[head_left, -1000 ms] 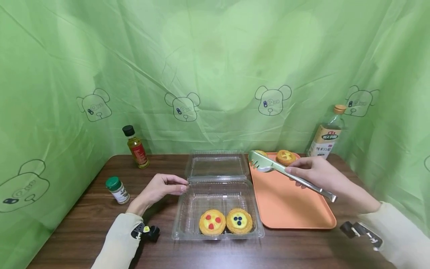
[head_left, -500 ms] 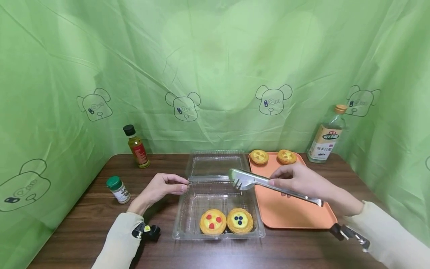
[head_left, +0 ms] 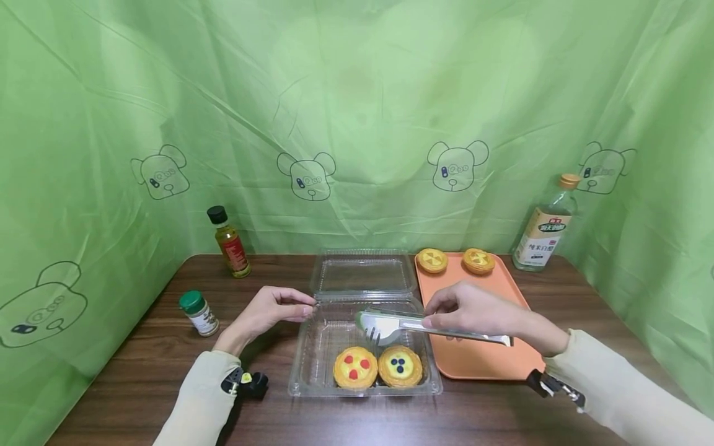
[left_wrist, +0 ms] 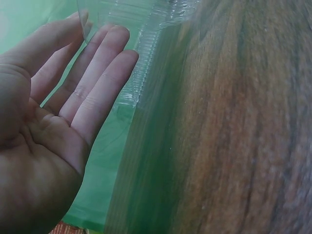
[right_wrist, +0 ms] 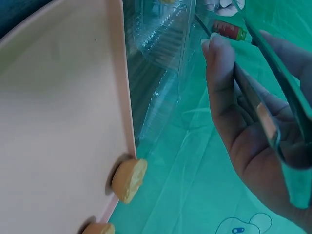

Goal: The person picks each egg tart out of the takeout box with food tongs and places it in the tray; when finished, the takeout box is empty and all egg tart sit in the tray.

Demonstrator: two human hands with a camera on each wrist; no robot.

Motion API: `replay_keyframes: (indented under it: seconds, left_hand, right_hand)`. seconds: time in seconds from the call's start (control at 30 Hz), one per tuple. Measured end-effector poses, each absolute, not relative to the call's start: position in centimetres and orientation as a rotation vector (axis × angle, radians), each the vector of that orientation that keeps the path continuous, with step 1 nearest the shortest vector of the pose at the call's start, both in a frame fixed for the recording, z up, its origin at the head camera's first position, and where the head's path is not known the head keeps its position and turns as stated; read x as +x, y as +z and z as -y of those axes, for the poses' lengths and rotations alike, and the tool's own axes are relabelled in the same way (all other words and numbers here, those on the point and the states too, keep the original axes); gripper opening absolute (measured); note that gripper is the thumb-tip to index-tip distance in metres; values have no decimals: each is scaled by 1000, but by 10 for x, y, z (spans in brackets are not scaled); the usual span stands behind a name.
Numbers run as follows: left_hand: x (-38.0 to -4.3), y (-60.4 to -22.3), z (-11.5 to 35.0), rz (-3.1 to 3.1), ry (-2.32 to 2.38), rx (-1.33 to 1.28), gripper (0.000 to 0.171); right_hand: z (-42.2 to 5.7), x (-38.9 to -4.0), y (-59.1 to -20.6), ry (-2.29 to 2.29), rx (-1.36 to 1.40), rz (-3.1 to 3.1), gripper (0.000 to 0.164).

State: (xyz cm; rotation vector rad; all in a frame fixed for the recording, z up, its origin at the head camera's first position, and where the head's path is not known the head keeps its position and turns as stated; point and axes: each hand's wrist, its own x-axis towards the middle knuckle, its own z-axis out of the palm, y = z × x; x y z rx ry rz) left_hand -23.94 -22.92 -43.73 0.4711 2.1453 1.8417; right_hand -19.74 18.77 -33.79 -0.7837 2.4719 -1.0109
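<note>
My right hand grips metal food tongs, their tips over the clear plastic clamshell box. In the right wrist view, the two arms of the tongs stand apart. The box lies with its lid laid back. Inside its front half sit a tart with red pieces and, right beside it, a tart with dark blue berries. At the box's left edge, near the hinge, my left hand pinches the plastic between thumb and index finger, its other fingers extended in the left wrist view.
An orange tray lies right of the box, with a yellow tart and another yellow tart at its far end. A vinegar bottle stands behind it. Leftward are an oil bottle and a green-capped shaker.
My right hand has carried the tongs left and toward me, from over the tray's far end to above the box. My left hand has stayed at the box's edge.
</note>
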Motion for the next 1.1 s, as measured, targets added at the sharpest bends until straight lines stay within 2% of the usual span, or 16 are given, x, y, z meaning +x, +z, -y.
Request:
replay_keyframes:
  seconds: [1.1]
  left_hand:
    - [-240, -437, 230, -2160, 1821, 488, 31]
  right_hand:
    - [-157, -209, -349, -810, -1036, -2397, 15]
